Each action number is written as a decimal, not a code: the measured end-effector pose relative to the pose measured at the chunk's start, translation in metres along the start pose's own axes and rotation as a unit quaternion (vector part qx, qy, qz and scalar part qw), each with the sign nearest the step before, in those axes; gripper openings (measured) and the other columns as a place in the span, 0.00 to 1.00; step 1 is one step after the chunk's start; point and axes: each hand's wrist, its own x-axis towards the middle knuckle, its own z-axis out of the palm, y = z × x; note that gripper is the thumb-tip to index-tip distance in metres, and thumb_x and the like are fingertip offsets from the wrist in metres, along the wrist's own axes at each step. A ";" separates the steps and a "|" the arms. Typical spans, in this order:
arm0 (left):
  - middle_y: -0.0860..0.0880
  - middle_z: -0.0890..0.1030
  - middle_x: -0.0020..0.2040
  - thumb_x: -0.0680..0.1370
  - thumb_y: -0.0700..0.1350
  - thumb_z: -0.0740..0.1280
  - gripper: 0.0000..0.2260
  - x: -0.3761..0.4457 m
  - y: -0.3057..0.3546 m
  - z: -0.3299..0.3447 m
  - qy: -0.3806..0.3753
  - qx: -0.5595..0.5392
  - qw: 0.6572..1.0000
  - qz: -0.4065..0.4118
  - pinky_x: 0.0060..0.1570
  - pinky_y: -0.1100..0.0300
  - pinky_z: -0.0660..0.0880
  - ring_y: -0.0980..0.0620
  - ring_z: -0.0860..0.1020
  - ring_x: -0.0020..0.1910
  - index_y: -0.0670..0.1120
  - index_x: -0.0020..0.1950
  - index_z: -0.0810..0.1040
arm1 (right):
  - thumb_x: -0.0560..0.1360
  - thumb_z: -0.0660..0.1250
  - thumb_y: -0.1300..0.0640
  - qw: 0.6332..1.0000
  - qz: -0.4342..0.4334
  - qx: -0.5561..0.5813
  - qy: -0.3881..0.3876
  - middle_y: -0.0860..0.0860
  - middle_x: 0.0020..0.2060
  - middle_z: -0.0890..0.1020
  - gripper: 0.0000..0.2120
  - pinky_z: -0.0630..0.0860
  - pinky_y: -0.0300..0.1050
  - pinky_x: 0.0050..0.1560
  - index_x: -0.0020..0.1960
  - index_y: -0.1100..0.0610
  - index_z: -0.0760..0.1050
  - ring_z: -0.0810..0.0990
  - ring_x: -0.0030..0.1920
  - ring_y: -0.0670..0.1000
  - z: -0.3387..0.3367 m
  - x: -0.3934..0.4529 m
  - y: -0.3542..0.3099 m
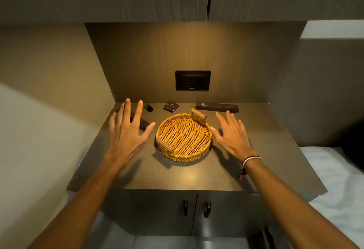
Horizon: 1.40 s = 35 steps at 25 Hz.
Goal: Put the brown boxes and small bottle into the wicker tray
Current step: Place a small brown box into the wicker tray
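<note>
The round wicker tray (184, 137) sits mid-frame on the wooden countertop (197, 176), bare surface around it. Behind it lie a small square brown box (171, 107), a long brown box (216, 107) at upper right, and a small green bottle (148, 107). Another long brown box (140, 123) lies partly under the left hand (127, 128). Both the left hand and the right hand (231, 135) hover spread, palms down, holding nothing.

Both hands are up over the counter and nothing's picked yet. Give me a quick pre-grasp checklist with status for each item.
1. Wicker tray empty, ready to receive: ok.
2. Left hand open and free: ok.
3. Right hand open and free: ok.
4. Small bottle in view at the back left: ok.
5. Long box and small square box unobstructed: ok.
6. Third box partly hidden under the left hand, full outline: cannot tell.
</note>
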 end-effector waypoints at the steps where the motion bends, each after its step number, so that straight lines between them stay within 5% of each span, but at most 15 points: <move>1: 0.38 0.56 0.81 0.78 0.66 0.56 0.36 0.004 -0.005 0.006 -0.017 -0.001 1.000 -0.015 0.75 0.38 0.59 0.39 0.58 0.80 0.50 0.82 0.53 | 0.82 0.52 0.39 1.000 -0.003 -0.008 0.001 0.60 0.81 0.53 0.31 0.47 0.63 0.79 0.81 0.50 0.53 0.50 0.81 0.59 0.003 0.004 0.005; 6: 0.36 0.64 0.77 0.81 0.51 0.62 0.29 0.020 -0.037 0.032 -0.089 0.030 0.991 -0.097 0.69 0.38 0.69 0.36 0.67 0.74 0.46 0.80 0.57 | 0.84 0.51 0.44 0.997 0.009 -0.028 -0.066 0.61 0.81 0.53 0.28 0.48 0.63 0.79 0.81 0.50 0.52 0.50 0.81 0.60 0.033 0.015 0.034; 12: 0.38 0.76 0.63 0.81 0.51 0.64 0.17 0.021 -0.067 0.053 -0.194 0.049 0.966 -0.163 0.56 0.44 0.76 0.38 0.77 0.60 0.46 0.67 0.75 | 0.83 0.48 0.41 0.998 0.018 -0.047 -0.027 0.58 0.81 0.56 0.28 0.48 0.59 0.79 0.80 0.50 0.57 0.52 0.81 0.57 0.058 0.012 0.039; 22: 0.39 0.81 0.61 0.75 0.49 0.74 0.22 0.041 -0.079 0.039 -0.251 -0.033 0.955 -0.151 0.58 0.41 0.78 0.39 0.79 0.60 0.43 0.65 0.75 | 0.83 0.51 0.42 0.999 0.019 -0.041 -0.006 0.58 0.80 0.59 0.27 0.51 0.59 0.79 0.80 0.50 0.59 0.55 0.81 0.57 0.058 0.015 0.039; 27: 0.43 0.83 0.59 0.71 0.54 0.76 0.26 0.065 -0.021 0.017 -0.233 -0.131 0.957 -0.114 0.54 0.53 0.78 0.44 0.81 0.58 0.43 0.64 0.78 | 0.83 0.51 0.42 0.999 0.018 -0.039 -0.003 0.58 0.80 0.60 0.27 0.52 0.59 0.79 0.79 0.51 0.60 0.56 0.80 0.57 0.057 0.013 0.037; 32: 0.51 0.78 0.44 0.67 0.66 0.74 0.25 0.076 0.084 0.022 -0.262 -0.093 0.961 -0.009 0.47 0.50 0.80 0.50 0.79 0.45 0.48 0.50 0.76 | 0.83 0.50 0.41 0.999 0.018 -0.043 -0.001 0.57 0.80 0.60 0.27 0.52 0.59 0.79 0.79 0.50 0.60 0.56 0.80 0.56 0.059 0.012 0.037; 35: 0.52 0.76 0.40 0.67 0.65 0.75 0.23 0.069 0.121 0.040 -0.275 -0.086 0.957 0.032 0.42 0.52 0.75 0.50 0.78 0.44 0.49 0.45 0.72 | 0.83 0.49 0.41 0.999 0.019 -0.042 -0.002 0.57 0.80 0.60 0.28 0.51 0.59 0.79 0.79 0.50 0.59 0.55 0.81 0.56 0.059 0.012 0.038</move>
